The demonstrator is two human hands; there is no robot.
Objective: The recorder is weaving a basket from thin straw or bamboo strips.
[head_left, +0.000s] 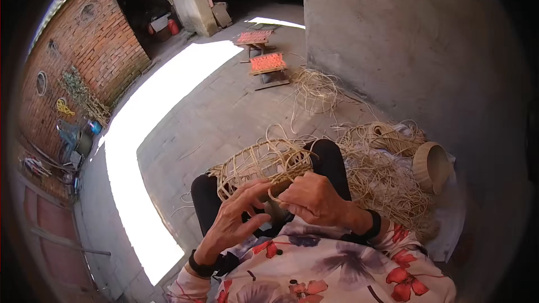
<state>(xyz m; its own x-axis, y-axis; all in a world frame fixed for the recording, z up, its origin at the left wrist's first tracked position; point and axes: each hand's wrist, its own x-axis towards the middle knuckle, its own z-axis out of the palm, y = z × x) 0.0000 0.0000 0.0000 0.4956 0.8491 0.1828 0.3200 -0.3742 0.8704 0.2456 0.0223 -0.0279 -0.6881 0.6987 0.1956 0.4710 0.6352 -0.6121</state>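
Observation:
Across my lap lies a half-woven basket [247, 163] of tan straw cord, an open lattice with a thicker twisted edge on the near side. My right hand [317, 199] is closed at that edge, its fingers pinching a strand of straw cord [273, 195] that curves out to the left. My left hand [238, 213] is beside it, thumb and fingers apart, with its fingertips against the near edge of the basket. Nothing shows in its grasp. The far end of the pinched strand is hidden by my fingers and the weave.
At my right, a heap of loose straw cord [376, 185] lies on a pale sheet, with a small finished woven basket [431, 167] at its edge. More cord [317, 90] lies ahead near the wall. Two low stools with red-orange seats [268, 63] stand beyond.

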